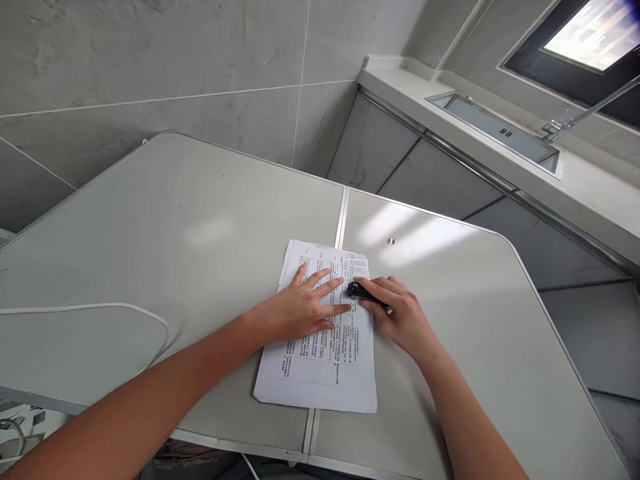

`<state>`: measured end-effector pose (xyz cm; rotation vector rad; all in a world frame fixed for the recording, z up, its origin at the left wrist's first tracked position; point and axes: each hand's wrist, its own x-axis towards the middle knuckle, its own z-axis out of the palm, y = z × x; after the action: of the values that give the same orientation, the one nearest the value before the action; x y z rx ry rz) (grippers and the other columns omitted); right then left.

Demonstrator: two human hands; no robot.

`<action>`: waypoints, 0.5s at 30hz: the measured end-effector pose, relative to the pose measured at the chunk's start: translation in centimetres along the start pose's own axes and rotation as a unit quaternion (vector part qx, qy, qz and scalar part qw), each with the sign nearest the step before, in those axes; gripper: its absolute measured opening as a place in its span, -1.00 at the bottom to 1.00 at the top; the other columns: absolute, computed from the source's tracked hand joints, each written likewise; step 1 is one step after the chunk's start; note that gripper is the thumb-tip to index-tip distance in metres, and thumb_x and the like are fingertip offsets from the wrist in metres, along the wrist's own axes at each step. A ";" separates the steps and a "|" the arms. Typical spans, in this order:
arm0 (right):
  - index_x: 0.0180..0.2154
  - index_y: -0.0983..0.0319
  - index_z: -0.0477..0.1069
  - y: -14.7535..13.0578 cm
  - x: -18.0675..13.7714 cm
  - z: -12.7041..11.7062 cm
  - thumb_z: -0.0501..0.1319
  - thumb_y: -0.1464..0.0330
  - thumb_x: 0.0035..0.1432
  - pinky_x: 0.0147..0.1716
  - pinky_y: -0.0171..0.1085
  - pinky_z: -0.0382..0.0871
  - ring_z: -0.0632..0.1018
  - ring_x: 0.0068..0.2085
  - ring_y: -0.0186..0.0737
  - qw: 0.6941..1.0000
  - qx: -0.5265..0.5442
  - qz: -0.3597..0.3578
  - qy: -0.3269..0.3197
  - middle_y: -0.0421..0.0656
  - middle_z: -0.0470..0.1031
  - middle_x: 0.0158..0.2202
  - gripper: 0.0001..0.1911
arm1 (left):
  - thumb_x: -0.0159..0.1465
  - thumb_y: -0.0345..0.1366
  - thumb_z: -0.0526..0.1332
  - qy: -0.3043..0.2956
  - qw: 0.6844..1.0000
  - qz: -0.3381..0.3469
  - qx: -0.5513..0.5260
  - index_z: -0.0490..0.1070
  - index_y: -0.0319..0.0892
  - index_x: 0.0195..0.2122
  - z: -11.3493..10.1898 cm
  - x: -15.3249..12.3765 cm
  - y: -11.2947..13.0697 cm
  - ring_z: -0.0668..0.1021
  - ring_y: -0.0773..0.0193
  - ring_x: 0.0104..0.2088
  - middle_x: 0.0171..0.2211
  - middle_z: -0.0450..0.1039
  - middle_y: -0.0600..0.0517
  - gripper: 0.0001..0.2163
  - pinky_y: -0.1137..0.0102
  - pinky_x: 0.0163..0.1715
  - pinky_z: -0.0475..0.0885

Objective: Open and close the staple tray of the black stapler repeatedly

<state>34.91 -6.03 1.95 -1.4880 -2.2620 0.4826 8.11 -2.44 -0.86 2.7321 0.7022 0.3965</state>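
Printed sheets of paper (320,387) lie on the table across its middle seam, their text running sideways to me. My left hand (307,307) rests flat on the sheets with its fingers spread. In my right hand (397,310) is a small black stapler (359,290), gripped between thumb and fingers. Its front end reaches over the right part of the paper, close to my left fingertips. My palm hides the stapler's rear. Whether its jaws enclose the paper's edge, I cannot tell.
A small shiny metal piece (391,241) sits on the pale table (240,200) beyond the paper. At left a white cable (110,307) loops over the tabletop. A counter (400,77) with a sink (500,130) stands at far right, against a grey tiled wall (200,53).
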 end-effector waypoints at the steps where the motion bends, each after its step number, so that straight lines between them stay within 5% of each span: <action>1: 0.25 -0.01 0.40 0.0 0.0 0.0 0.10 0.30 0.45 -0.14 -0.02 0.42 0.49 -0.16 -0.05 1.000 -0.003 0.001 -0.001 -0.09 0.58 -0.07 -0.60 | 0.42 -0.10 0.22 -0.001 1.000 0.000 0.001 0.36 0.21 0.30 0.0 0.0 0.0 0.19 -0.24 0.42 0.47 0.08 -0.05 -0.58 -0.34 0.31 0.06; 15: 0.17 0.00 0.42 -1.8 0.7 0.2 0.09 0.54 0.34 -0.27 -0.12 0.26 0.45 -0.14 -0.05 0.990 -0.143 -0.007 -0.016 -0.06 0.50 -0.03 -0.52 | 0.42 -0.11 0.23 -0.007 1.000 0.008 0.003 0.37 0.21 0.29 -0.3 0.2 0.0 0.22 -0.29 0.39 0.44 0.14 -0.11 -0.58 -0.41 0.26 0.09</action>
<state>33.12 -6.04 2.71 -1.6057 -2.4472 0.1830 8.14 -2.25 -0.53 2.7439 0.6799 0.3785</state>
